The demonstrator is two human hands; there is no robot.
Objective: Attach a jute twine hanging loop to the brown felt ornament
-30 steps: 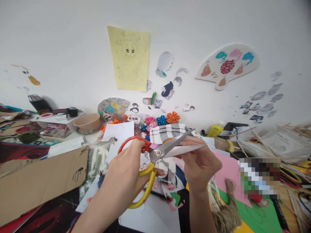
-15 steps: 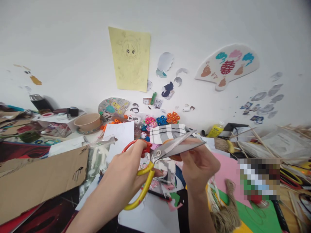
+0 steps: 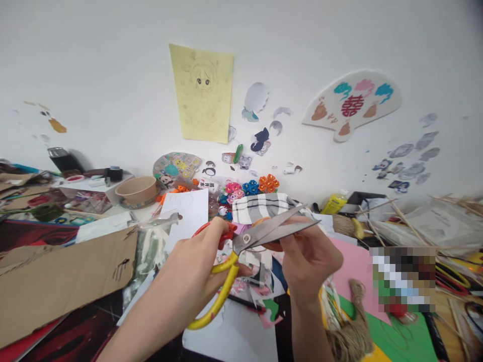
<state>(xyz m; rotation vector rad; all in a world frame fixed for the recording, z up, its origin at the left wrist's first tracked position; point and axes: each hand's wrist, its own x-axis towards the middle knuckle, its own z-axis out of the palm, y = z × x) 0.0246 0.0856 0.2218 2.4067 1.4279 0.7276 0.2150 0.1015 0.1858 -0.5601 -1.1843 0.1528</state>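
While the left hand [image 3: 196, 256] clamps the scissors [image 3: 246, 238] by curved red-and-yellow handles [image 3: 222, 299] above the surface [image 3: 285, 327], tapered metal blades [image 3: 262, 235] point right, long axis rising slightly. Behind them, the right hand [image 3: 309, 261] curls, grip indeterminable

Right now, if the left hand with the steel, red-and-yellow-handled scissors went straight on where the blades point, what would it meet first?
Most likely the bare right hand, which the open steel blades overlap in this view. Depth is unclear, so they might pass in front.
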